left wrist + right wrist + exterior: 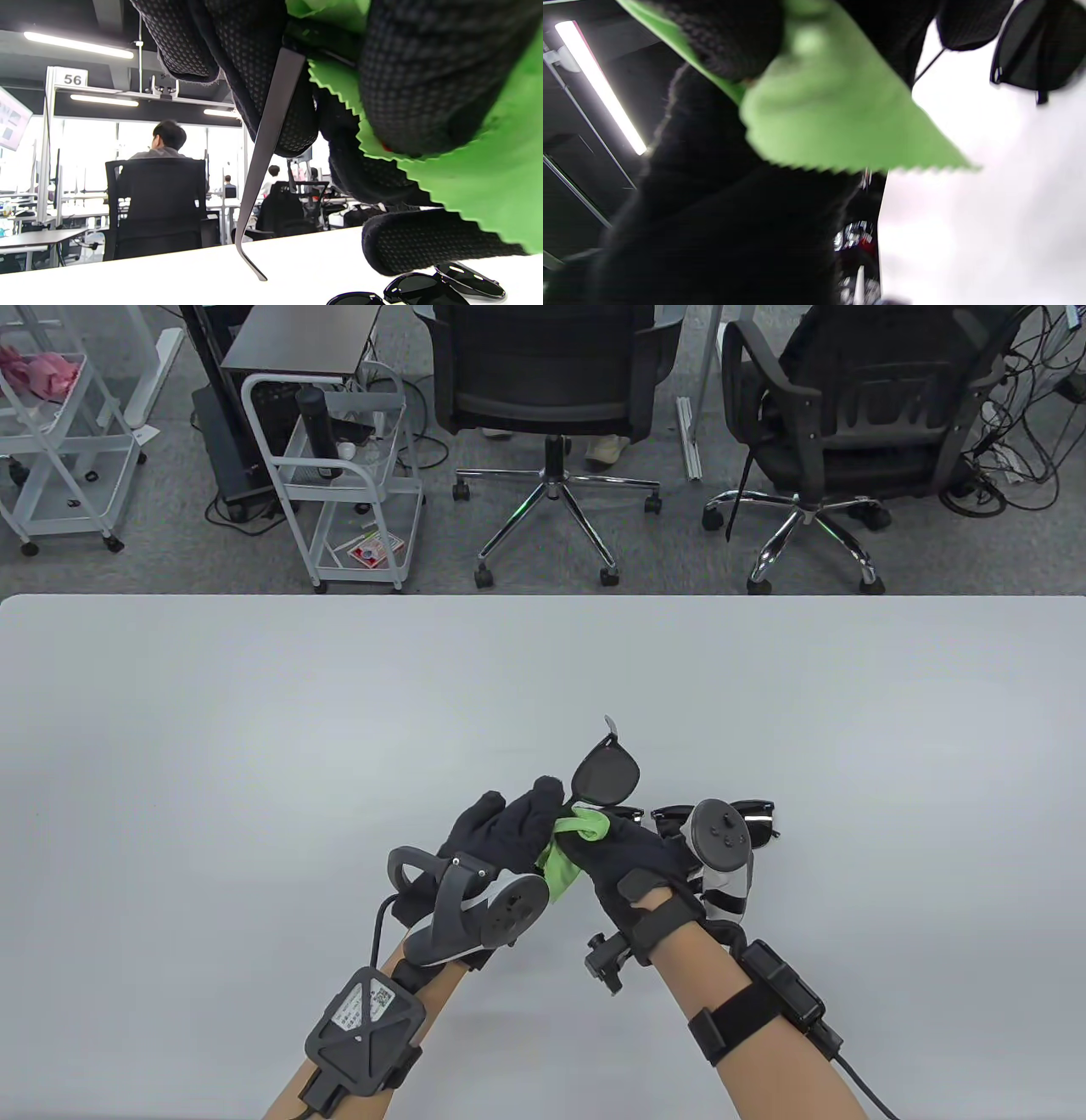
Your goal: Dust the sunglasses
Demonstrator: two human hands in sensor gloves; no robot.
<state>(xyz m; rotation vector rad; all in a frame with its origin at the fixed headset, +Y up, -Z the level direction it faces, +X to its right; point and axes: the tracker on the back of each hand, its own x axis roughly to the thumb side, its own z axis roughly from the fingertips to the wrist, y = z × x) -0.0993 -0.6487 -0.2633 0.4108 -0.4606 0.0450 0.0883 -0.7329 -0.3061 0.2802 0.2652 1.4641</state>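
Note:
My left hand (528,808) holds a pair of dark sunglasses (605,771) up above the white table (212,746), one lens facing the camera. My right hand (604,833) grips a green cloth (570,848) and presses it against the glasses at their lower edge. In the left wrist view the silver temple arm (266,169) hangs down from my gloved fingers, with the cloth (488,182) beside it. In the blurred right wrist view the cloth (835,118) fills the middle and one dark lens (1037,46) shows at the top right.
A second pair of dark sunglasses (751,817) lies on the table just right of my right hand, partly hidden by its tracker; it also shows in the left wrist view (424,289). Office chairs (551,398) and a white cart (348,492) stand beyond the table's far edge.

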